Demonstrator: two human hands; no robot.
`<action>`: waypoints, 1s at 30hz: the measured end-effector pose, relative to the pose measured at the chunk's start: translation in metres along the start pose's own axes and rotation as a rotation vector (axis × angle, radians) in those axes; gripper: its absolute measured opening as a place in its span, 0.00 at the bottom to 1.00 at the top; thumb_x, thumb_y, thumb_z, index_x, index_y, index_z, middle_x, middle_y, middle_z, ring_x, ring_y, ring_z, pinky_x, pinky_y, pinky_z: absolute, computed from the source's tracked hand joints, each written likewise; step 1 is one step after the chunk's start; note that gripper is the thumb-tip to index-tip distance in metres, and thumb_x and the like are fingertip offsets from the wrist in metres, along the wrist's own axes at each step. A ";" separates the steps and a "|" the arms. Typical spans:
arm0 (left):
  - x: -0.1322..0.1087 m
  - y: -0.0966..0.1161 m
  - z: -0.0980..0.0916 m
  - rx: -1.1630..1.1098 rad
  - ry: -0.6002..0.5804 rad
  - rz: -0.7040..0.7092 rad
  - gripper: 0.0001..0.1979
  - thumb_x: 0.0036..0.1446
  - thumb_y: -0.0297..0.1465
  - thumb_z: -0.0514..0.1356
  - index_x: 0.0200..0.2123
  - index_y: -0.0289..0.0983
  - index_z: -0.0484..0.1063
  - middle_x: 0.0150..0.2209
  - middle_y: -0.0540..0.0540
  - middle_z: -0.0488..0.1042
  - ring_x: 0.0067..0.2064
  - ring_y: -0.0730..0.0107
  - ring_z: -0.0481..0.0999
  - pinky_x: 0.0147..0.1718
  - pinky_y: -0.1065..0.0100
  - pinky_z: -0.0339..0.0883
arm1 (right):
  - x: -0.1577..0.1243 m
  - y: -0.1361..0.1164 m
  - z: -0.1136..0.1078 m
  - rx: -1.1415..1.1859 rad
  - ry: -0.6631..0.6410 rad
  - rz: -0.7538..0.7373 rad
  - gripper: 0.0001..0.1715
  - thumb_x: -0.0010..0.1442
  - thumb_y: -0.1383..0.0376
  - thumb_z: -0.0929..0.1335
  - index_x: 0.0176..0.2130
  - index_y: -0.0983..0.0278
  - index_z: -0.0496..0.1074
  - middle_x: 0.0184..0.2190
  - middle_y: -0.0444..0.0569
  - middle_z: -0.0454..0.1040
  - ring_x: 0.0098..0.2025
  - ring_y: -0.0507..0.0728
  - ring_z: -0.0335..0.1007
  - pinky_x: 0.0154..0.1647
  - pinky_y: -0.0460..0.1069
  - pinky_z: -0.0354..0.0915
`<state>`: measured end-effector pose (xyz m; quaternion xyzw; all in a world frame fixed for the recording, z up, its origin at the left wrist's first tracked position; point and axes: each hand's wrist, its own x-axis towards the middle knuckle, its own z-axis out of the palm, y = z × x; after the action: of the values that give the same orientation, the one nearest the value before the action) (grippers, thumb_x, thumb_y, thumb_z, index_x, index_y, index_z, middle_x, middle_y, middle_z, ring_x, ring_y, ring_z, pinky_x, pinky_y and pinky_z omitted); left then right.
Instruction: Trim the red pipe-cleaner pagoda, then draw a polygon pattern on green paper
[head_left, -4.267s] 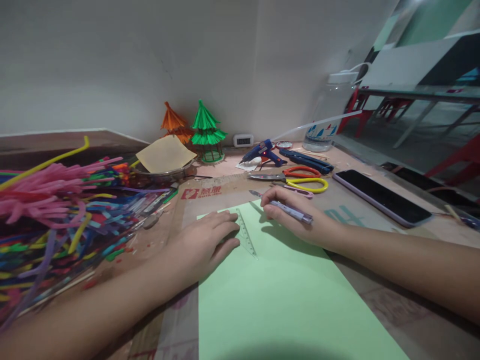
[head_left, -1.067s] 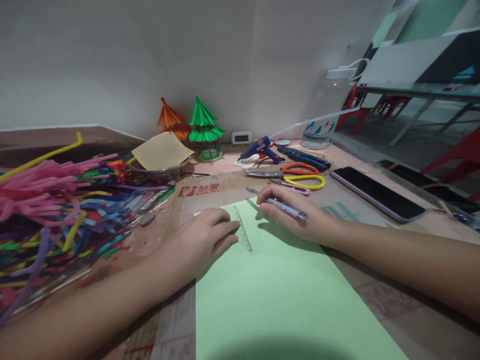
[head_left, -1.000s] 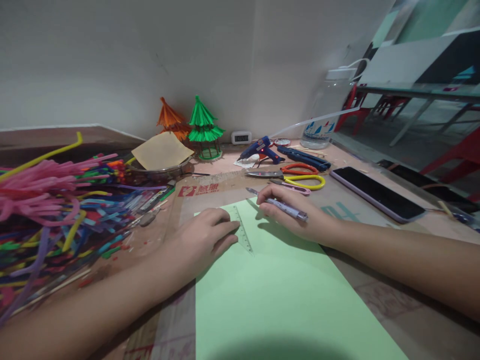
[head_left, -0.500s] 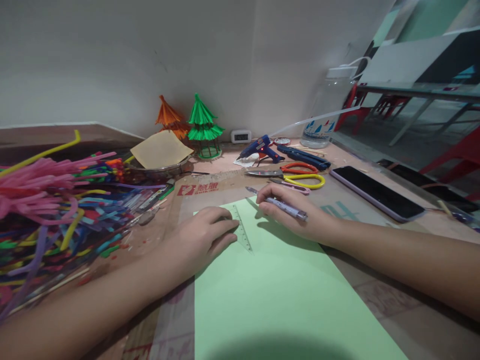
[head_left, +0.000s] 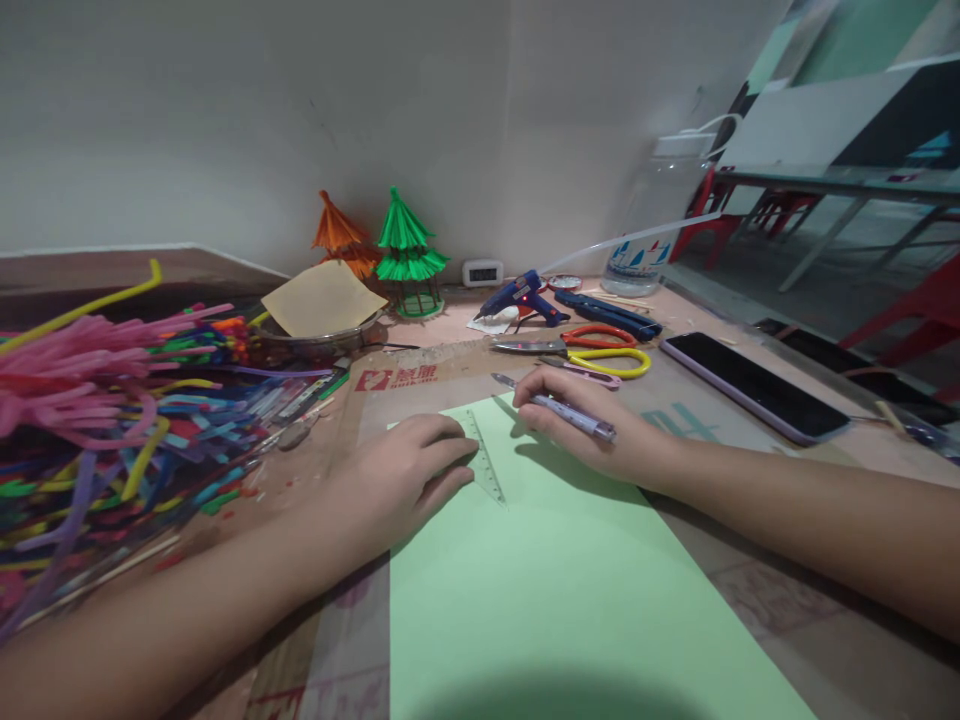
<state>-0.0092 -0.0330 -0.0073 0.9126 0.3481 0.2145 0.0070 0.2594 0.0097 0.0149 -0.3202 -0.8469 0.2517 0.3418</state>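
A sheet of light green paper (head_left: 525, 610) lies in front of me over a flattened cardboard piece. On its upper left part rests a clear plastic set square (head_left: 485, 462) with a scale along its edge. My left hand (head_left: 427, 465) lies over the set square, fingers extended and pressing it down; part of it is hidden underneath. My right hand (head_left: 577, 420) is closed around a pen (head_left: 570, 416) with a pale purple barrel. The pen is tilted, its tip pointing left and away, apart from the paper.
Beyond the paper are scissors (head_left: 607, 350), a blue glue gun (head_left: 517, 298), a box cutter (head_left: 607, 313) and a phone (head_left: 754, 388). Colourful pipe cleaners (head_left: 97, 400) heap up at left. Green (head_left: 409, 250) and orange (head_left: 337, 230) model towers and a water bottle (head_left: 649, 220) stand by the wall.
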 end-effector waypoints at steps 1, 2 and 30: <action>0.000 0.001 -0.001 0.007 -0.009 -0.004 0.15 0.75 0.35 0.54 0.53 0.36 0.78 0.50 0.38 0.79 0.50 0.55 0.80 0.49 0.55 0.76 | 0.000 0.000 0.000 0.007 -0.002 0.004 0.07 0.71 0.60 0.66 0.43 0.62 0.70 0.37 0.47 0.77 0.36 0.54 0.71 0.37 0.48 0.66; 0.000 0.002 -0.002 0.014 -0.018 -0.007 0.15 0.75 0.35 0.54 0.53 0.36 0.78 0.49 0.38 0.79 0.49 0.54 0.80 0.48 0.54 0.77 | 0.000 0.000 0.000 0.018 -0.002 0.009 0.07 0.71 0.60 0.66 0.43 0.62 0.70 0.36 0.46 0.76 0.36 0.54 0.71 0.36 0.48 0.66; 0.003 0.002 -0.005 0.008 -0.016 0.083 0.17 0.75 0.32 0.51 0.52 0.33 0.78 0.52 0.35 0.79 0.53 0.52 0.80 0.51 0.53 0.77 | -0.001 0.001 0.001 0.241 0.012 0.166 0.22 0.72 0.53 0.66 0.56 0.64 0.73 0.39 0.51 0.80 0.38 0.56 0.79 0.41 0.51 0.74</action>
<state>-0.0077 -0.0328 -0.0013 0.9278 0.3109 0.2062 -0.0026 0.2595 0.0090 0.0128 -0.3473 -0.7790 0.3772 0.3610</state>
